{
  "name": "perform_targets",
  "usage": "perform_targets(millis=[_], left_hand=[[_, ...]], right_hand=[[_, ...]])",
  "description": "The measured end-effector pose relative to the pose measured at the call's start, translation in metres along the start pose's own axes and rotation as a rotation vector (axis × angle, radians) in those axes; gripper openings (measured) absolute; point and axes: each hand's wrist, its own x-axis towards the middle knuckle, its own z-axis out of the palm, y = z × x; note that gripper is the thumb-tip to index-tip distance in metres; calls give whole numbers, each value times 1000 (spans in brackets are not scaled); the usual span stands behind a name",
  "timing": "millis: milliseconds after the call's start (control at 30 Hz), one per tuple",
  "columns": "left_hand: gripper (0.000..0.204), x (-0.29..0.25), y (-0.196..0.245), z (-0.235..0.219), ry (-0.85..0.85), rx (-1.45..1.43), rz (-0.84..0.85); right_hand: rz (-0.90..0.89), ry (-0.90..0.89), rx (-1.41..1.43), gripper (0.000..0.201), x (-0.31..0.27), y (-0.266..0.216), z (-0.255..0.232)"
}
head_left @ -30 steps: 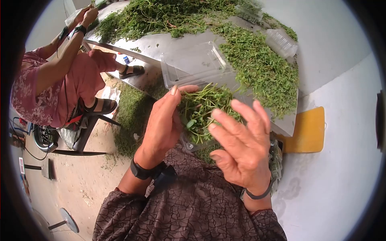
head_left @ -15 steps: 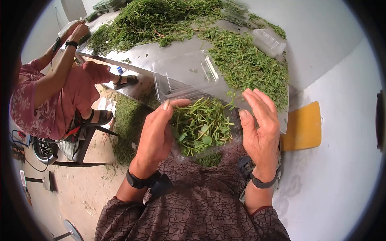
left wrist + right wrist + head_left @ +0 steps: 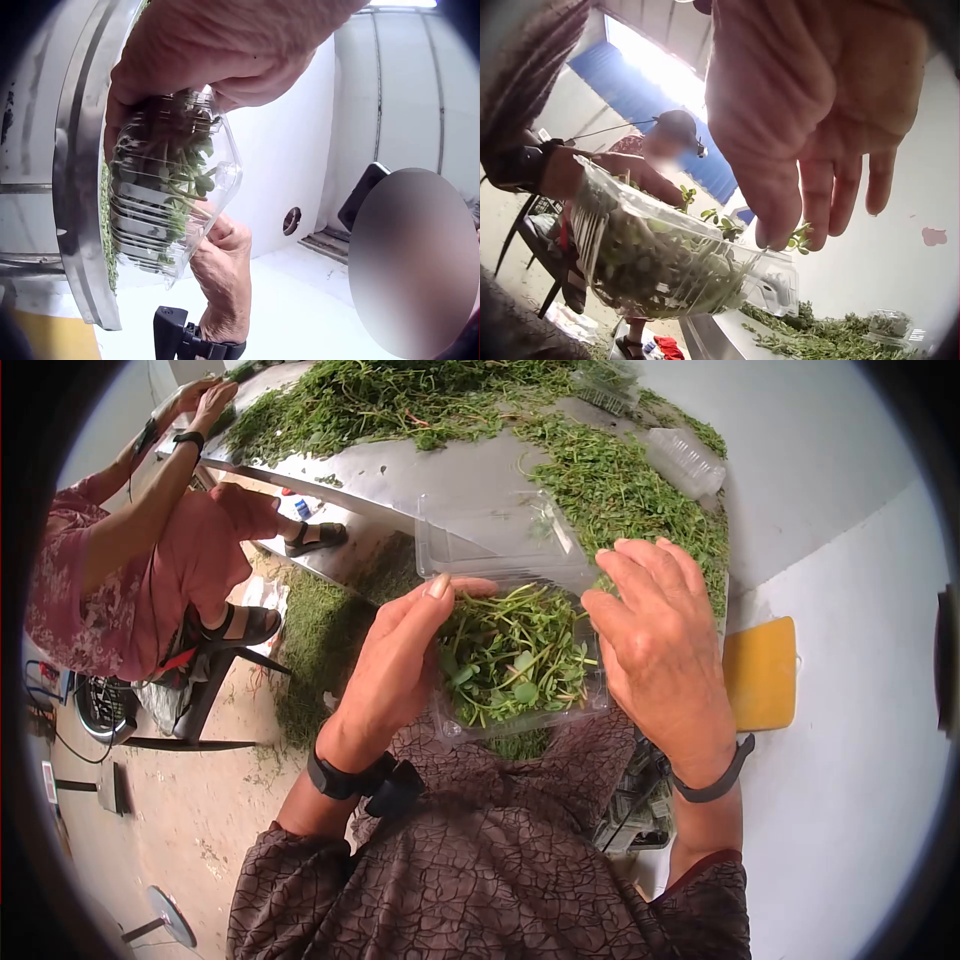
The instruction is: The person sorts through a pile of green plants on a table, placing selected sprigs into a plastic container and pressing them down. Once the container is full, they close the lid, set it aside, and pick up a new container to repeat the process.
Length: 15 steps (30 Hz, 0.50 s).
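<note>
A clear plastic clamshell container (image 3: 455, 728) is filled with leafy green stems (image 3: 515, 655), its lid (image 3: 470, 535) hinged back on the far side. My left hand (image 3: 388, 650) grips the container's left side, thumb along the rim. The left wrist view shows its fingers wrapped around the ribbed plastic wall (image 3: 139, 225). Over the right rim, my right hand (image 3: 665, 650) has its fingers loosely extended downward. In the right wrist view, its thumb tip meets a small leafy sprig (image 3: 801, 238) at the container's edge.
Ahead stands a metal table (image 3: 370, 470) with a large heap of greens (image 3: 400, 405) and a spread layer (image 3: 640, 500). Another clear container (image 3: 687, 460) lies on it at right. A person in pink (image 3: 150, 580) sits at left. A yellow board (image 3: 762, 675) is at right.
My right hand first drew back to the right from above the greens, then came in over the right rim. My left hand keeps holding the container.
</note>
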Motion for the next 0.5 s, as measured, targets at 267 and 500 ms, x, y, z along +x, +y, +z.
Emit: perform_targets(millis=[267,500], left_hand=[[48,2,-2,-7,-15,2,-23],[48,4,-5,-9,0,-98,-45]], right_hand=[[-173,6,-70,2,13,1,13],[-204,6,-136,5,16,4,13]])
